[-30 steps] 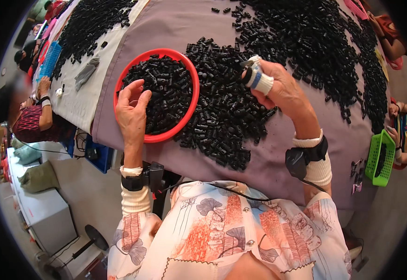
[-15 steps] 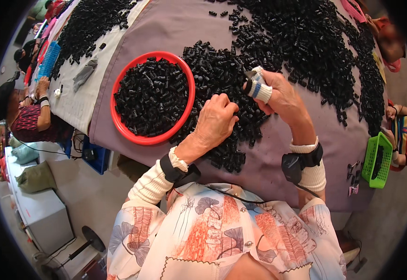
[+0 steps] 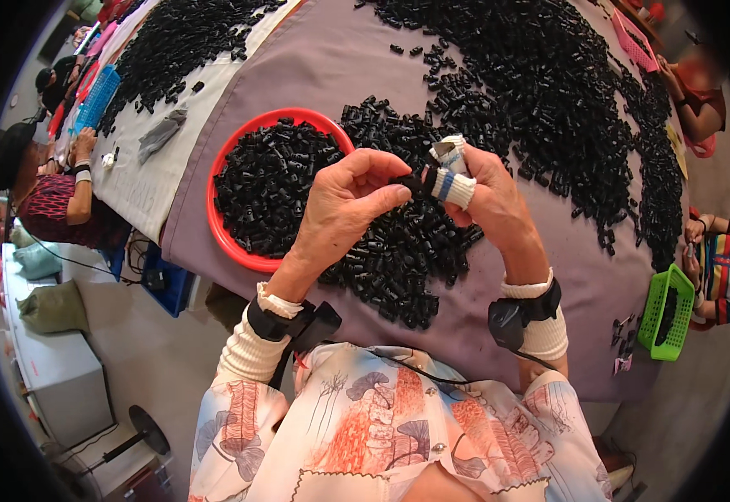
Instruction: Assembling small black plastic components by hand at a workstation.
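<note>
Small black plastic part (image 3: 408, 181) at frame centre, pinched between left hand (image 3: 350, 199) and right hand (image 3: 484, 194), whose bandaged fingertips (image 3: 453, 186) protect the grip. Below lies a loose pile of black parts (image 3: 407, 251) on the counter (image 3: 315, 58); left, a red bowl (image 3: 222, 243) collects more.

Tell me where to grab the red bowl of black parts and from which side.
Take the red bowl by its raised rim on the near-left edge, coming from the table's edge. That stretch of rim is bare and overhangs nothing; the far-right rim is crowded by the loose pile of black parts, and the left hand and right hand work just beside it. Grip with thumb over the rim, probably both hands, since it looks full.
</note>
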Tool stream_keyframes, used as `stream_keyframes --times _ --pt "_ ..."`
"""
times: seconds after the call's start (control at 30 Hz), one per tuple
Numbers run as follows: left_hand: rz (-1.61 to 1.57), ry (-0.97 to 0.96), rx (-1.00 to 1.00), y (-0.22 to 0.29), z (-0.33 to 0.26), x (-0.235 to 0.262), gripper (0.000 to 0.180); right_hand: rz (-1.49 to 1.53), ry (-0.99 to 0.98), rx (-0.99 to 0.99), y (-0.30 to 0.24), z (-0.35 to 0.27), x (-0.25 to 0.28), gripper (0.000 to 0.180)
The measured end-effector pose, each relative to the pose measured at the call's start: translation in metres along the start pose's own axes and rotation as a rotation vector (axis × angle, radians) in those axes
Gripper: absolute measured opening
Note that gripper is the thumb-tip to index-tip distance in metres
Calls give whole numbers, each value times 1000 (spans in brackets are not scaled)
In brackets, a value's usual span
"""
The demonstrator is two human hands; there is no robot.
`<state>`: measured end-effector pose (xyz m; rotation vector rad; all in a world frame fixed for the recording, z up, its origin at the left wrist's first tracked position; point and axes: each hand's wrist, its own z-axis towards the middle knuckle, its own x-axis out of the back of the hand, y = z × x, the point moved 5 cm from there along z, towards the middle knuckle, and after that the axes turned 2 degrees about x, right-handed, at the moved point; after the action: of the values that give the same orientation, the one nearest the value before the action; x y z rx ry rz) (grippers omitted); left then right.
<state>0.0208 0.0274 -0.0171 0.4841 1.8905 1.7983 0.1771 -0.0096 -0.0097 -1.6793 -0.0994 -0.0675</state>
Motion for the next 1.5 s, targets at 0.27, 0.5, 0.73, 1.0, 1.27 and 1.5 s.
stream_keyframes --times 0.27,0.5,0.73,1.0,1.27,1.5 --pt "-140 45 -81 19 -4 3 23 1 14 68 -17 -1 -8 23" --pt "-192 33 -132 25 1 3 23 48 22 89 -25 -3 -11 23" --pt "-274 91 -126 29 -1 5 25 115 21 104 -27 -2 -16 22" --pt "-550 26 -69 25 -1 5 22 132 54 110 -29 -2 -20 24" --pt "-654 32 -16 18 3 5 23 32 84 161 -32 -2 -21 27" --pt "-544 69 -55 20 4 2 25 36 96 183 -30 -1 -20 26"
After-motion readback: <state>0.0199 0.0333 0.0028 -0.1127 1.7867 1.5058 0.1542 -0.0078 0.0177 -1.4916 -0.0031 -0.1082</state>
